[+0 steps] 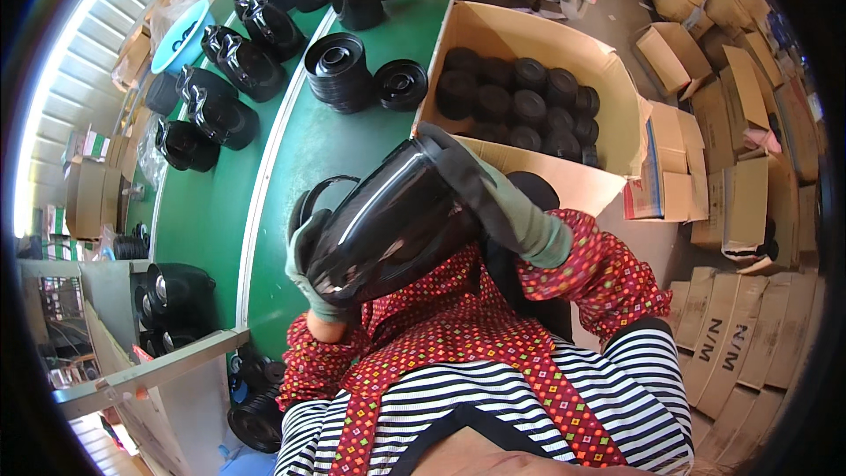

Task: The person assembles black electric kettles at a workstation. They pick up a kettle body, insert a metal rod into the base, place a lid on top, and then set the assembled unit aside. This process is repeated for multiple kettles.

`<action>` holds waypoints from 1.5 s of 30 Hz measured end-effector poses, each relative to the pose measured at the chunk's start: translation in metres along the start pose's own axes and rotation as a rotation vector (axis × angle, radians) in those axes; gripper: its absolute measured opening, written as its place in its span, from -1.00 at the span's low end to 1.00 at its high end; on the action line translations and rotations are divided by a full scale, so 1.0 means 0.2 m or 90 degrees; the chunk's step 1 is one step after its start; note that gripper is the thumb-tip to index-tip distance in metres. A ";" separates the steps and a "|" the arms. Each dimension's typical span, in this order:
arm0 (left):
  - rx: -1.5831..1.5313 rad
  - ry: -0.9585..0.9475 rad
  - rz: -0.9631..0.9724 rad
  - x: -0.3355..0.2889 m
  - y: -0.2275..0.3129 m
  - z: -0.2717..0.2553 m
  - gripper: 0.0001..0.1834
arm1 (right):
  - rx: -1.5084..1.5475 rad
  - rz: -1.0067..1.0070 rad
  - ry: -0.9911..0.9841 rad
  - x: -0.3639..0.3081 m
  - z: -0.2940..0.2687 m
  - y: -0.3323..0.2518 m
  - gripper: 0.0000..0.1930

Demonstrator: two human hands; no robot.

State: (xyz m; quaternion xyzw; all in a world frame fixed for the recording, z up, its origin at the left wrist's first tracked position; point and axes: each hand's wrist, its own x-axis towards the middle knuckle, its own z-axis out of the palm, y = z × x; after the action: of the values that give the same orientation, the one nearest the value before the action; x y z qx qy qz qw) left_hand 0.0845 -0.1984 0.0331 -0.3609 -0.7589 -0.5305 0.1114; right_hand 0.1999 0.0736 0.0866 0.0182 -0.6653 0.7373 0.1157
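A glossy black jug lies tilted across my front, its upper end to the right. My left hand, in a grey-green glove, grips its lower left end beside the loop handle. Around the upper right end wraps my right hand, gloved the same way with dark finger coating. Both hands are closed on the jug; the fingertips beneath it are hidden. Beyond it on the green table stand a stack of round black parts and a smaller round black piece.
Several black jugs line the left side of the green table. A cardboard box holding black cylindrical parts sits at the right. A blue basin is at the far left. Cartons crowd the right side.
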 end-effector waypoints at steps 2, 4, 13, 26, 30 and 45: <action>-0.150 -0.003 -0.195 -0.10 -0.05 0.05 -0.28 | -0.008 -0.012 0.020 -0.05 0.03 -0.03 -0.29; -0.438 -0.030 -0.401 -0.15 -0.06 0.15 -0.31 | -0.325 -0.130 -0.012 -0.06 0.03 -0.11 -0.20; -0.322 -0.359 -0.216 0.00 0.11 0.13 -0.42 | -0.239 -0.271 -0.046 -0.14 0.08 -0.18 -0.09; -0.334 -0.215 -0.235 0.02 0.01 -0.12 -0.26 | -0.138 -0.304 0.000 -0.23 0.00 -0.08 -0.24; -0.005 -0.259 0.022 0.24 0.37 -0.13 -0.45 | 0.242 0.120 0.068 -0.26 0.03 -0.05 -0.16; 0.122 -0.304 0.202 0.31 0.43 -0.10 -0.48 | 0.596 0.456 0.115 -0.25 -0.04 0.10 -0.37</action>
State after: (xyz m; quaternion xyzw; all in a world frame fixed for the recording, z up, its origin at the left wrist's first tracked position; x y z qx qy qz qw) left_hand 0.0925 -0.1745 0.1382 -0.5775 -0.7444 -0.3322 0.0450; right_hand 0.2448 0.0716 0.0584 -0.2211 -0.2218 0.9439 -0.1046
